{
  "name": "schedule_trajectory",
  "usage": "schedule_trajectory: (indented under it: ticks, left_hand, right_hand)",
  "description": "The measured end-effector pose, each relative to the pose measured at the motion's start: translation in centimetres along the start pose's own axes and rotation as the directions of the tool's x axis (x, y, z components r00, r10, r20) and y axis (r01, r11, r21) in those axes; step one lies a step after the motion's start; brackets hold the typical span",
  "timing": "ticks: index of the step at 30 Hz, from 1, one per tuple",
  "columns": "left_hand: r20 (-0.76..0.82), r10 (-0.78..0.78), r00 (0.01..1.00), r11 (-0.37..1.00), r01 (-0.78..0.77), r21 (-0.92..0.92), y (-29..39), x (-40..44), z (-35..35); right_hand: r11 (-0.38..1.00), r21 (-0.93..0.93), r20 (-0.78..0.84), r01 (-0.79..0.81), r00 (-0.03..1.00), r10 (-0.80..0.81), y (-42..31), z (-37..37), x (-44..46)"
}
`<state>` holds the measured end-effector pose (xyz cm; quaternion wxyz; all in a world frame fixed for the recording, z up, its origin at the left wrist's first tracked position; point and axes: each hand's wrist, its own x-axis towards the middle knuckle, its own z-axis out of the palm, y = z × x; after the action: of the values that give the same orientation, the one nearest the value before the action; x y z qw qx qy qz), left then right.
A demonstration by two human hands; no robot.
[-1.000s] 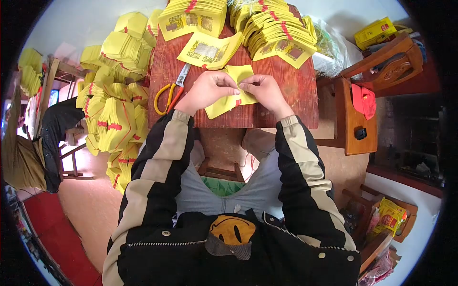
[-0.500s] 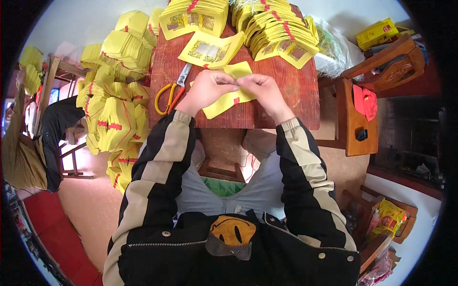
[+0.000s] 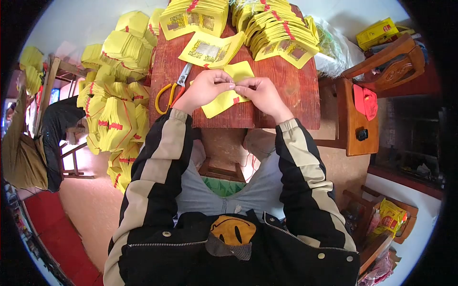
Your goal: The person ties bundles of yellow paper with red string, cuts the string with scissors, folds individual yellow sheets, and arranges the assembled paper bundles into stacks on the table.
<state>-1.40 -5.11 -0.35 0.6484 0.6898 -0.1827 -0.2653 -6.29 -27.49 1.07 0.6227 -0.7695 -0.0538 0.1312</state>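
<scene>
Both hands meet at the fingertips over a yellow paper piece (image 3: 220, 106) near the front of the red wooden table (image 3: 291, 95). My left hand (image 3: 211, 88) pinches with thumb and forefinger; my right hand (image 3: 260, 93) does the same, thumbs nearly touching. What sits between the fingertips is too small to make out. The paper has a small red mark on its lower edge and is partly hidden under the hands. Scissors (image 3: 181, 78) with orange and yellow handles lie beside my left wrist. Just beyond the hands lies a printed yellow paper packet (image 3: 210, 50).
Fanned yellow paper stacks with red bands (image 3: 281, 35) fill the table's far side, with another stack (image 3: 193, 19) at far left. A tall heap of yellow bundles (image 3: 117, 119) stands left. A wooden chair (image 3: 355, 119) holds a red cap (image 3: 365, 102) at right.
My pinched fingertips have come slightly down and left, and the right hand's fingers have drawn in closer to the left thumb. The paper and scissors stay in place.
</scene>
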Motion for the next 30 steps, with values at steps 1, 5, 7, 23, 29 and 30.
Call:
schedule_trajectory:
  ticks: [1, 5, 7, 23, 29, 30]
  left_hand:
    - [-0.005, -0.015, 1.000, 1.000, 0.015, -0.001, 0.1, -0.1, 0.0]
    - [-0.018, -0.022, 1.000, 0.999, 0.022, -0.031, -0.3, -0.3, 0.1]
    - [-0.011, 0.008, 1.000, 0.999, -0.009, -0.041, -0.3, 0.1, 0.0]
    - [-0.178, 0.246, 0.953, 0.969, -0.246, 0.022, -0.7, 0.2, 2.4]
    - [-0.366, 0.301, 0.881, 0.930, -0.187, 0.317, -0.6, -0.7, 4.4]
    - [-0.360, 0.364, 0.859, 0.876, -0.185, 0.445, -0.4, -1.0, 4.6]
  right_hand:
    - [0.999, -0.037, -0.027, -0.020, 0.999, 0.019, -0.3, 0.1, -0.1]
    - [0.992, -0.123, -0.004, -0.037, 0.999, 0.036, 0.0, -0.5, 0.1]
    - [0.995, -0.098, 0.019, -0.020, 1.000, 0.022, 0.2, -0.5, 0.0]
    - [0.983, -0.174, -0.036, 0.066, 0.997, -0.074, 0.0, 0.1, 0.1]
    - [0.999, -0.035, -0.002, 0.017, 1.000, -0.017, 0.3, -0.3, 0.4]
    - [1.000, -0.018, 0.004, 0.006, 1.000, -0.006, 0.3, -0.4, 0.4]
